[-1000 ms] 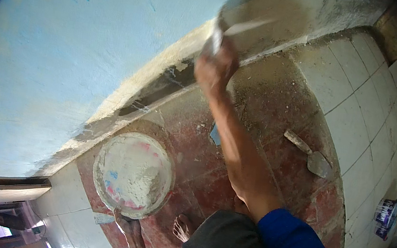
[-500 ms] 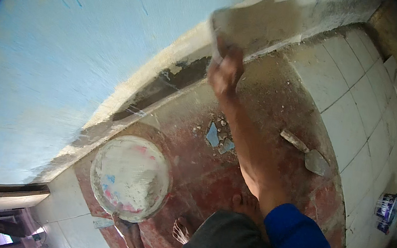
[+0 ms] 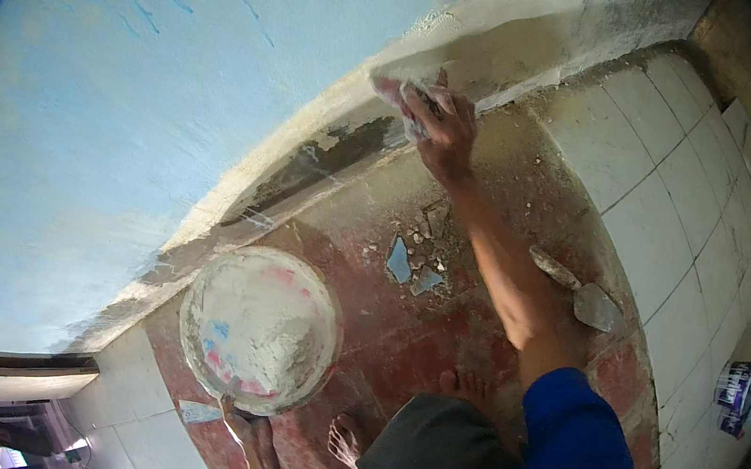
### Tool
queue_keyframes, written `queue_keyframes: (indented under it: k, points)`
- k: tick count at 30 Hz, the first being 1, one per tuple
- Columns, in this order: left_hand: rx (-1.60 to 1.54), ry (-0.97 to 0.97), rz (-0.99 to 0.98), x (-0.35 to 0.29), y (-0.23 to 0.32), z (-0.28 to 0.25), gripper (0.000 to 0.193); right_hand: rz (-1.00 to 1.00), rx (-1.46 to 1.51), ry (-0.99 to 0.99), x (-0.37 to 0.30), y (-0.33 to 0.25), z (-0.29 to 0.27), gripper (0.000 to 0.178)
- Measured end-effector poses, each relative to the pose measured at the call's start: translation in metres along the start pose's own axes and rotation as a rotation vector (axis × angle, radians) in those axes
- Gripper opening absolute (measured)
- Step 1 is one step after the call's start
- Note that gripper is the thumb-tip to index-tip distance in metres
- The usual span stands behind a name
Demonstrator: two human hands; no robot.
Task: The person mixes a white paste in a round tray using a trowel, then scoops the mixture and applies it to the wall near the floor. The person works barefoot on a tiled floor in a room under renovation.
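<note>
My right hand is closed around a flat, plaster-smeared trowel, whose face lies against the low part of the wall. A grey-brown patch of damp plaster covers the wall beside it, and a darker bare strip runs to its left. At the lower left, my left hand grips the near rim of a round basin. Pale wet plaster mix is heaped inside, and pink and blue marks show on the basin's inner surface.
A pointed trowel lies on the red floor, right of my forearm. Blue-painted chips and rubble are scattered left of it. White tiles and a dark blue tub are at right. My bare feet are close to the basin.
My right hand and its trowel have tilted and shifted slightly down the wall, so the trowel's face shows more. The basin appears a little further right, with my left hand still at its rim.
</note>
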State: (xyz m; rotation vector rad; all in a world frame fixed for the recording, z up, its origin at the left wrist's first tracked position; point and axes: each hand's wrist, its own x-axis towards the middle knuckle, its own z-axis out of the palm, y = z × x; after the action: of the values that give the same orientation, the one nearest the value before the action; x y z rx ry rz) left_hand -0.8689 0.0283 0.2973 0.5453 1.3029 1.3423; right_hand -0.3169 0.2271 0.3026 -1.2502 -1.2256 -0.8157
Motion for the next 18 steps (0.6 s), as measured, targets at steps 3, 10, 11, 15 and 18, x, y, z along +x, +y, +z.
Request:
queue_keyframes:
  k: [3, 10, 11, 15, 18]
  points:
    - [-0.036, -0.026, -0.014, 0.002, 0.001, -0.014, 0.057, -0.142, 0.117, -0.047, 0.039, 0.014, -0.036, 0.041]
    - [-0.107, 0.042, -0.007, -0.016, -0.017, 0.015, 0.056, -0.200, -0.129, -0.245, 0.017, 0.033, -0.042, 0.044]
    - [-0.102, 0.050, -0.008, -0.016, -0.011, 0.012, 0.055, -0.162, -0.065, -0.222, 0.016, 0.027, -0.041, 0.040]
    - [-0.117, 0.078, -0.077, -0.020, -0.008, 0.010, 0.055, -0.080, -0.164, 0.226, 0.015, 0.067, -0.038, 0.026]
    - [-0.083, 0.060, -0.045, -0.014, -0.014, -0.010, 0.056, 0.802, 0.417, 0.227, 0.014, 0.073, 0.005, 0.029]
